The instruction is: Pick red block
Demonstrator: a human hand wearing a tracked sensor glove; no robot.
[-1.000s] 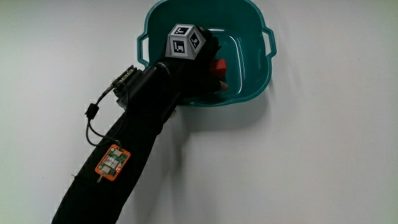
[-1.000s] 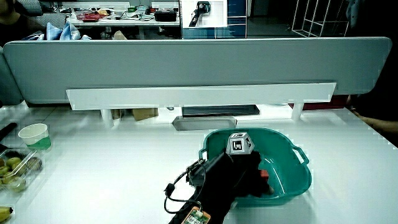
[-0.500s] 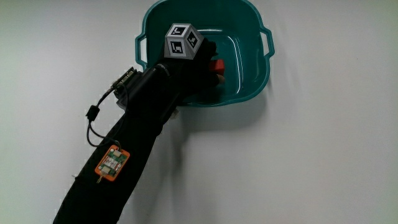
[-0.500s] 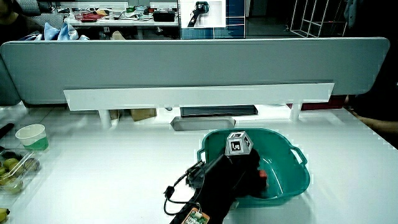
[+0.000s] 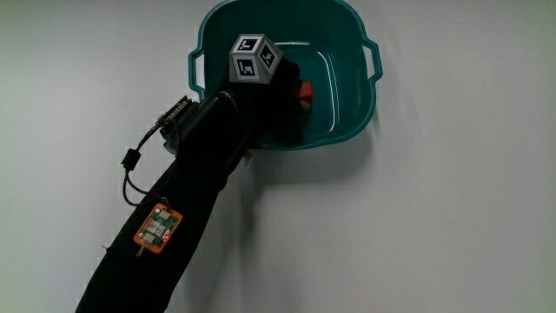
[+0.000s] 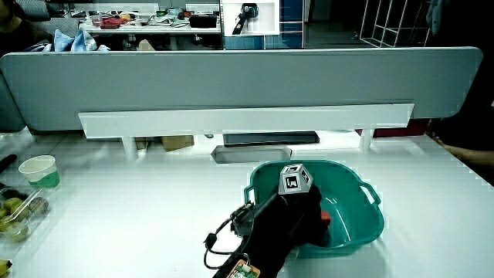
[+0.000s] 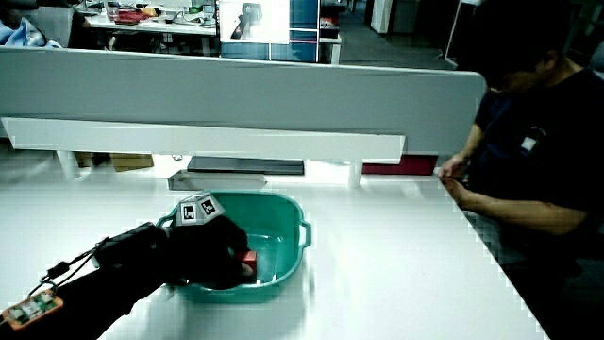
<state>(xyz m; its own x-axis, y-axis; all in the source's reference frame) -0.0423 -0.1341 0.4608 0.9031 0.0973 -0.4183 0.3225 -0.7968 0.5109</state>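
A teal basin [image 5: 358,94] stands on the white table, also seen in both side views [image 6: 364,222] [image 7: 285,215]. The hand [image 5: 276,94], black-gloved with a patterned cube [image 5: 253,59] on its back, reaches down inside the basin. Its fingers are curled around the red block [image 5: 302,92], of which only one corner shows past the glove. That red corner also shows in both side views [image 6: 325,218] [image 7: 248,257], low in the basin against the hand [image 6: 306,213] [image 7: 213,251]. The forearm [image 5: 187,183] crosses the basin's rim on the person's side.
An orange tag [image 5: 156,226] and a cable [image 5: 130,165] sit on the forearm. A paper cup [image 6: 40,170] and a clear box of fruit [image 6: 15,212] stand at the table's edge. A flat grey piece [image 6: 251,152] lies near the low partition [image 6: 231,85].
The fingers have closed more tightly around the red block, and the fingertips seen beside it earlier are tucked away. The basin has not moved.
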